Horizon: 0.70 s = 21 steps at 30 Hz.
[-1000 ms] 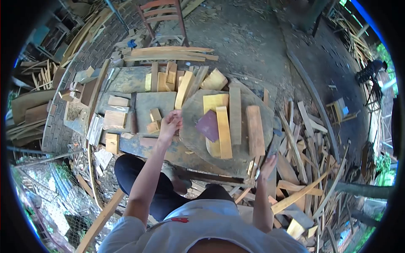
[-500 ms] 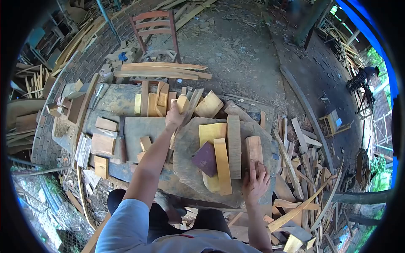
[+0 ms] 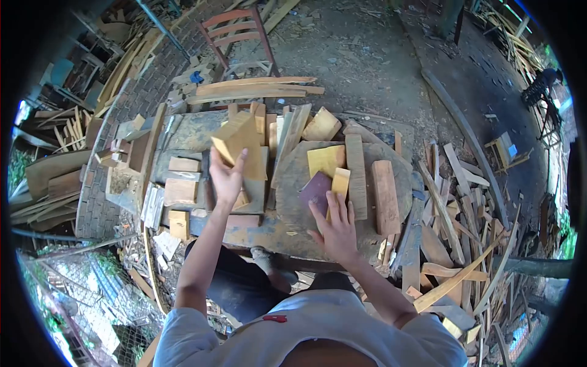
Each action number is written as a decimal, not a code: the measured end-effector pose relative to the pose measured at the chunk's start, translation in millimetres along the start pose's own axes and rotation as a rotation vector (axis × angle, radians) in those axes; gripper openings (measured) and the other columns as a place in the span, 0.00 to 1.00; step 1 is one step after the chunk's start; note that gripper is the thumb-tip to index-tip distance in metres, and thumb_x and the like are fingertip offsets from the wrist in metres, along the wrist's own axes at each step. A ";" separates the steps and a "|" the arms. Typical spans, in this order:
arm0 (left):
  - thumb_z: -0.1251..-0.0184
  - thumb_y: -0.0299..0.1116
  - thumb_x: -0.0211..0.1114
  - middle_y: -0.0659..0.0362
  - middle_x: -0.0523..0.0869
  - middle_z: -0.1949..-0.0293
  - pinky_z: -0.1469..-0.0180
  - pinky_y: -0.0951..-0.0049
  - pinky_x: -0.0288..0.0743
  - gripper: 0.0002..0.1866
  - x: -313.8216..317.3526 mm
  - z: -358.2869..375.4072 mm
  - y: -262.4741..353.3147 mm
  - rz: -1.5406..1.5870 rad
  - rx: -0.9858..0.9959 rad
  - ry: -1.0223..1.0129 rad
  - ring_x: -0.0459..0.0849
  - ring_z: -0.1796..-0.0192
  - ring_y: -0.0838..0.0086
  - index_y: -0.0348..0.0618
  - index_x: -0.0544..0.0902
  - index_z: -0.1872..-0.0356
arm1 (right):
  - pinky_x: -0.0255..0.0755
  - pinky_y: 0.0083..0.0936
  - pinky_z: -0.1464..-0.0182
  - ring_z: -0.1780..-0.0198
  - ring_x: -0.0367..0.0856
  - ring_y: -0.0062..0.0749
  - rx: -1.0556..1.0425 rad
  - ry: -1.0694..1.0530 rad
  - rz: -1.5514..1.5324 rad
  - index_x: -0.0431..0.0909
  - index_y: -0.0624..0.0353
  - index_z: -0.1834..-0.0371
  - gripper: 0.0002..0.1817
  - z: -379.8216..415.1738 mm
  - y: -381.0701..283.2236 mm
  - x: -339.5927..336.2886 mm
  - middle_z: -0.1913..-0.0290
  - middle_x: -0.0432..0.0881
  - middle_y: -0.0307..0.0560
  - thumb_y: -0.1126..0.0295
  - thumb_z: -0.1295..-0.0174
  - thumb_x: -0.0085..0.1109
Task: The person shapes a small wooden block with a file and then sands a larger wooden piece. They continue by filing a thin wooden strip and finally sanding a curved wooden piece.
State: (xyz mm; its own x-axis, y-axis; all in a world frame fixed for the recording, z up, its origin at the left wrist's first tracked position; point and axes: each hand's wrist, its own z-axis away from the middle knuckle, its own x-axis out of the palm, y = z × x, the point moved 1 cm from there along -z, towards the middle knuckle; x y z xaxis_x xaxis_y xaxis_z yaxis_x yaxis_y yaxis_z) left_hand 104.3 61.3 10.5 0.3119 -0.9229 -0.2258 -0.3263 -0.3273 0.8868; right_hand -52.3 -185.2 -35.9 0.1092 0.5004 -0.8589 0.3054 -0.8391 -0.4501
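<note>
My left hand (image 3: 226, 178) is closed around a thick pale wooden block (image 3: 235, 136), held above the left part of the worktable with the thumb on its near side. My right hand (image 3: 337, 232) lies with fingers stretched out over a narrow light wood strip (image 3: 340, 181), hiding its near part. The fingertips are also close to a purple sheet like sandpaper (image 3: 315, 189). Under these is a yellowish board (image 3: 326, 158), on a rounded wooden slab (image 3: 293, 165). A grey-brown plank (image 3: 356, 177) and a reddish block (image 3: 385, 199) lie to the right.
More wood blocks (image 3: 322, 125) line the table's back, and others (image 3: 180, 191) lie left. Beyond are long boards (image 3: 251, 92) and a wooden chair (image 3: 235, 37). Scrap wood (image 3: 449, 220) is heaped on the right; a low stool (image 3: 504, 151) stands farther off.
My left hand has lifted the pale block from the back row and drawn it nearer. My right hand has left the reddish block and moved left onto the light strip. The view has shifted.
</note>
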 end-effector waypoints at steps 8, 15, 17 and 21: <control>0.38 0.26 0.67 0.55 0.82 0.52 0.46 0.73 0.74 0.24 -92.1 77.8 77.7 0.093 -0.269 0.200 0.81 0.50 0.75 0.36 0.71 0.42 | 0.47 0.66 0.31 0.27 0.51 0.66 -0.065 -0.018 0.211 0.70 0.46 0.34 0.33 -19.7 10.6 43.5 0.28 0.59 0.57 0.65 0.47 0.65; 0.40 0.24 0.69 0.56 0.83 0.49 0.44 0.71 0.75 0.27 -102.2 137.5 105.0 0.253 -0.377 0.350 0.82 0.49 0.73 0.37 0.71 0.40 | 0.61 0.67 0.46 0.23 0.43 0.58 0.103 -0.109 0.301 0.62 0.38 0.29 0.42 -52.2 10.7 52.3 0.25 0.53 0.48 0.61 0.52 0.69; 0.41 0.24 0.69 0.56 0.83 0.50 0.45 0.71 0.75 0.27 -90.5 144.4 107.1 0.307 -0.389 0.357 0.82 0.49 0.73 0.37 0.71 0.40 | 0.62 0.67 0.47 0.23 0.43 0.57 0.090 -0.151 0.310 0.63 0.38 0.30 0.42 -57.1 12.5 51.9 0.25 0.54 0.48 0.61 0.53 0.69; 0.43 0.23 0.70 0.57 0.83 0.51 0.47 0.71 0.76 0.26 -61.1 153.3 90.1 0.421 -0.436 0.358 0.82 0.51 0.74 0.37 0.73 0.43 | 0.64 0.67 0.48 0.24 0.47 0.53 0.106 -0.161 0.242 0.67 0.38 0.34 0.40 -54.5 20.9 42.7 0.28 0.57 0.46 0.66 0.57 0.69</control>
State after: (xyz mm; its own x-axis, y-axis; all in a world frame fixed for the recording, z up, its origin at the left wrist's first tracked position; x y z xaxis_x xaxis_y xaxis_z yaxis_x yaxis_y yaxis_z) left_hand -80.9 57.1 42.4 0.5369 -0.8051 0.2522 -0.1194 0.2234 0.9674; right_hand 10.3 -169.8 -68.6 0.0133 0.2499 -0.9682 0.1878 -0.9517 -0.2430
